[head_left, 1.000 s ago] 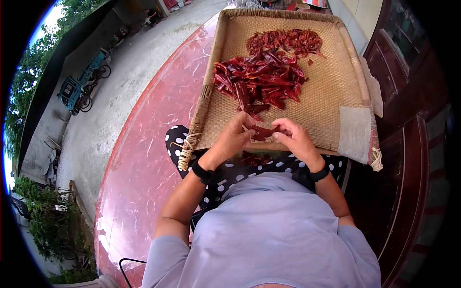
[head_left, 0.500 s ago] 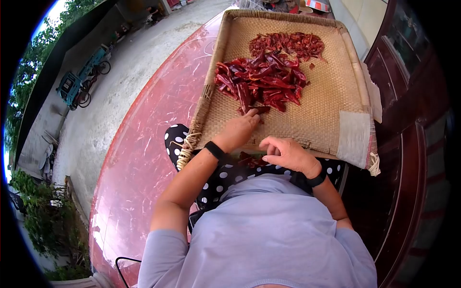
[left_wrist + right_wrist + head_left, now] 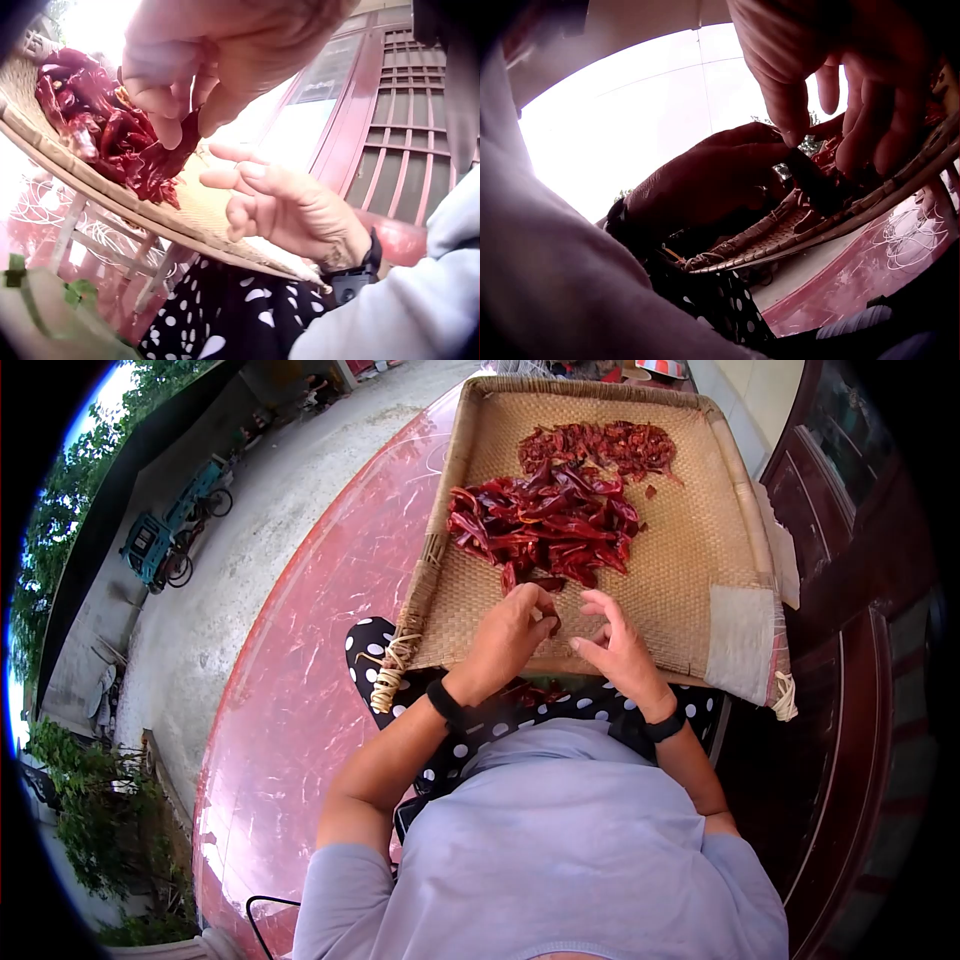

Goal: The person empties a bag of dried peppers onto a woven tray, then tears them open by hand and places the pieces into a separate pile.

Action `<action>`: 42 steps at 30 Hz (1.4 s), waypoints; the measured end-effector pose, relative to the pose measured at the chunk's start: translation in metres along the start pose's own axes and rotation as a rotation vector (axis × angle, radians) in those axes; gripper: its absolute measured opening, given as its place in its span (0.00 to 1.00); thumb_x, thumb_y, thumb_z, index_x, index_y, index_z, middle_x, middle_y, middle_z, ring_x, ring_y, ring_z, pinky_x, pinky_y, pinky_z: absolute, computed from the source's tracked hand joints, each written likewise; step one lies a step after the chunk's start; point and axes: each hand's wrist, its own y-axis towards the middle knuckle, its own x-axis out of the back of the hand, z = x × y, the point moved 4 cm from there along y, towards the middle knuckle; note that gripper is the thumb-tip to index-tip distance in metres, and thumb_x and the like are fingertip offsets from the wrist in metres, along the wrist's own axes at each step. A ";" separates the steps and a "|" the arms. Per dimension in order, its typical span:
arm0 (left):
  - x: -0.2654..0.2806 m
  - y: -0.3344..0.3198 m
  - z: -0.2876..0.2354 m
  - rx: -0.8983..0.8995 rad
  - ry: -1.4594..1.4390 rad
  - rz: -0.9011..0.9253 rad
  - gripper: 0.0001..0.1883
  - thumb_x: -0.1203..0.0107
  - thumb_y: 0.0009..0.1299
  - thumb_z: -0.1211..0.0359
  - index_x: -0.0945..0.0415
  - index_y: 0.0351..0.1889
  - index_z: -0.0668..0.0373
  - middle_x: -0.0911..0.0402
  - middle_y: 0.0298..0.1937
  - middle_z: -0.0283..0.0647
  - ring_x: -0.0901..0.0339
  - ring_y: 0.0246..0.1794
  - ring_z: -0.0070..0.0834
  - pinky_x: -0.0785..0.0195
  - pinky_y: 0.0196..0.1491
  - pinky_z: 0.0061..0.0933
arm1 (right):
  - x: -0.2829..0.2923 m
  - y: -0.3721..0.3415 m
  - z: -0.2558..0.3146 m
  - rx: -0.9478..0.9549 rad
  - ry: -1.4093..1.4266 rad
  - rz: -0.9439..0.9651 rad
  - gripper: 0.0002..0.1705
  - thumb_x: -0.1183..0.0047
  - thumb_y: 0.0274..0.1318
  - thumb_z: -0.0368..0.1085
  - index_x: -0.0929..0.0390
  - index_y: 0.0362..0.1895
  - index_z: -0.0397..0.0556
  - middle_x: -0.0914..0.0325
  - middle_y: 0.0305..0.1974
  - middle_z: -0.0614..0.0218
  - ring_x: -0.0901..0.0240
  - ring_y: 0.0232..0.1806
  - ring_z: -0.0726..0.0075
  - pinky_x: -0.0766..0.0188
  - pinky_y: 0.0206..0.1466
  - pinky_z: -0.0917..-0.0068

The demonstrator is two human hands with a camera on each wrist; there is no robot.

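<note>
The left hand (image 3: 505,645) is over the near part of a woven tray (image 3: 690,550). In the left wrist view its thumb and fingertips pinch a dark red dried pepper (image 3: 181,148). Facing it from the right, the right hand (image 3: 628,658) has its fingers parted and holds nothing; a small gap separates the two hands. Just beyond them lies a heap of long red peppers (image 3: 550,525). Farther back on the tray is a pile of small red pepper pieces (image 3: 600,448). From above, the left fingers mostly hide the held pepper.
Below the tray's near edge, more red pieces (image 3: 535,692) lie by the dotted trousers (image 3: 480,738). A pale cloth patch (image 3: 740,640) covers the tray's near right corner. Dark red wooden doors (image 3: 850,690) stand at the right.
The pepper held between both hands a second ago has left them. The left hand reached to the heap's near edge, then drew back with a pepper. The right hand dipped, then rose beside it.
</note>
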 end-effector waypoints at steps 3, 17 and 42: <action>-0.008 -0.006 0.005 0.157 -0.450 0.015 0.08 0.41 0.73 0.70 0.27 0.46 0.60 0.21 0.40 0.35 0.23 0.36 0.22 0.27 0.38 0.24 | -0.005 -0.001 0.002 -0.031 0.102 0.117 0.32 0.38 0.56 0.33 0.34 0.64 0.45 0.23 0.51 0.60 0.26 0.35 0.72 0.26 0.42 0.73; 0.005 -0.005 0.053 0.076 0.432 0.041 0.15 0.40 0.65 0.65 0.22 0.48 0.57 0.28 0.48 0.54 0.27 0.48 0.49 0.28 0.51 0.43 | -0.016 -0.012 0.027 0.189 -0.301 0.388 0.19 0.33 0.48 0.37 0.20 0.47 0.52 0.26 0.42 0.64 0.24 0.43 0.58 0.27 0.49 0.67; 0.025 -0.030 0.013 0.096 0.075 0.560 0.07 0.40 0.67 0.72 0.23 0.41 0.62 0.18 0.35 0.42 0.19 0.37 0.33 0.28 0.41 0.32 | -0.003 0.002 0.000 0.081 0.020 -0.102 0.19 0.46 0.68 0.39 0.29 0.58 0.44 0.24 0.41 0.65 0.28 0.26 0.75 0.28 0.33 0.76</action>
